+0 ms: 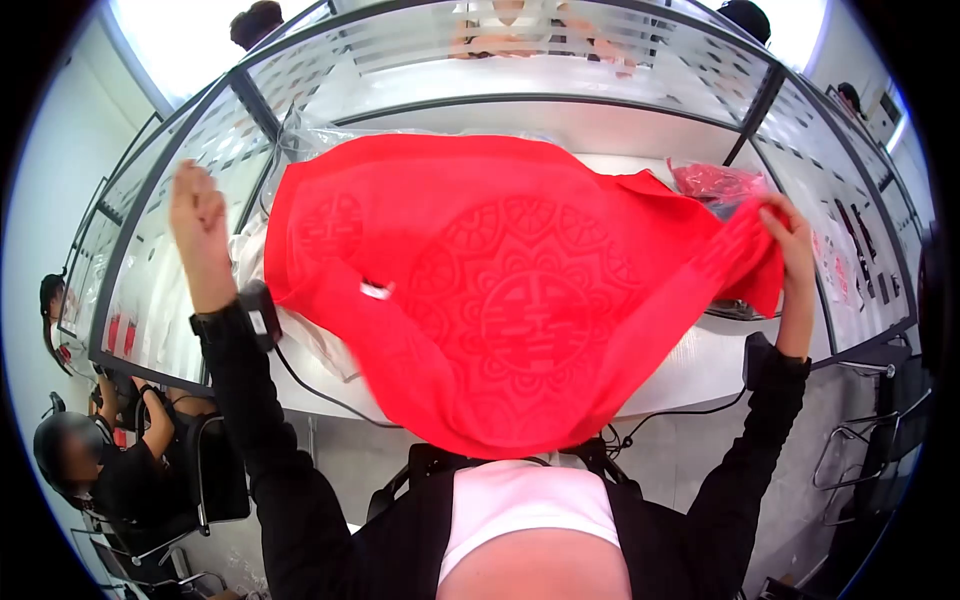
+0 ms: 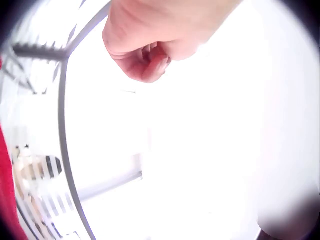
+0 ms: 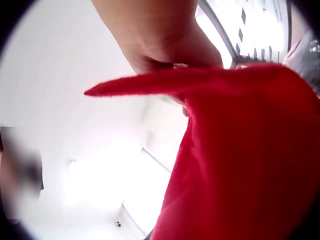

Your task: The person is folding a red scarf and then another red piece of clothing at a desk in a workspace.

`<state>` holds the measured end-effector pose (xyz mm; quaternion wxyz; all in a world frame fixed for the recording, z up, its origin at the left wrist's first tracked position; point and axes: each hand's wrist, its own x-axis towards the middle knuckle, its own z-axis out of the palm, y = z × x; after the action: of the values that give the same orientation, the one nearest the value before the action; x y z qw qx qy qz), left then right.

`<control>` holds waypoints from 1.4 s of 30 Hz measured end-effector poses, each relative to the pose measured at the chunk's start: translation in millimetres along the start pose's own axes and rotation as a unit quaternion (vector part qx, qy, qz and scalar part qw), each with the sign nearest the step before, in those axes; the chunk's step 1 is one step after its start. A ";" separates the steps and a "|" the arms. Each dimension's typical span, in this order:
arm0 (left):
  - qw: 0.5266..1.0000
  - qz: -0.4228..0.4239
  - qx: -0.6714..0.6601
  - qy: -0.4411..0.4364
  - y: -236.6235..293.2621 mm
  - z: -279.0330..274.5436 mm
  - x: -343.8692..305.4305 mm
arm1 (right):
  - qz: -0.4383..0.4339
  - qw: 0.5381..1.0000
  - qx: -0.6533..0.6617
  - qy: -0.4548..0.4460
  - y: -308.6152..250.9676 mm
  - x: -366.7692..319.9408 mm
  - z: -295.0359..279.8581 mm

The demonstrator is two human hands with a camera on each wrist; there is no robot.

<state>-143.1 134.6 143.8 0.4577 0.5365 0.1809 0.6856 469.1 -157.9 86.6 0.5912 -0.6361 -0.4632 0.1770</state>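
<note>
A large red cloth (image 1: 530,300) with round tone-on-tone patterns and a small white label (image 1: 375,290) hangs over the table, its lower edge sagging near the person's waist. My right hand (image 1: 793,235) pinches its right corner; in the right wrist view the cloth (image 3: 240,160) drapes from the hand (image 3: 165,40), hiding most fingers. My left hand (image 1: 200,220) is raised left of the cloth, apart from it. The left wrist view shows this hand (image 2: 155,40) with curled fingers and nothing in them, while the cloth (image 2: 6,185) shows at the left edge.
A red item in clear plastic (image 1: 715,182) lies at the table's back right. White material (image 1: 320,345) lies under the cloth's left side. Framed glass partitions (image 1: 560,105) surround the white table (image 1: 690,370). Cables (image 1: 330,403) hang at the front edge; a seated person (image 1: 130,450) is at left.
</note>
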 end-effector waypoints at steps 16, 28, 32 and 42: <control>0.664 -0.078 0.555 -0.495 -8.9 38.5 -229.4 | -0.023 0.926 -0.320 -0.199 57.6 -115.6 39.6; 0.650 -0.115 0.608 -0.441 -38.6 53.3 -288.6 | 0.017 0.910 -0.405 -0.087 72.2 -178.4 36.0; 0.606 -0.095 0.650 -0.450 -41.1 69.7 -286.8 | 0.001 0.912 -0.402 -0.078 78.7 -180.8 39.3; 0.639 -0.056 0.549 -0.535 -73.0 86.3 -266.5 | -0.025 0.880 -0.473 -0.042 90.1 -167.9 49.1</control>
<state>-32.2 -67.7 -31.0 0.1333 0.9511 0.2776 0.0259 380.1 -251.5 -61.8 0.2043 -0.8198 -0.5325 -0.0513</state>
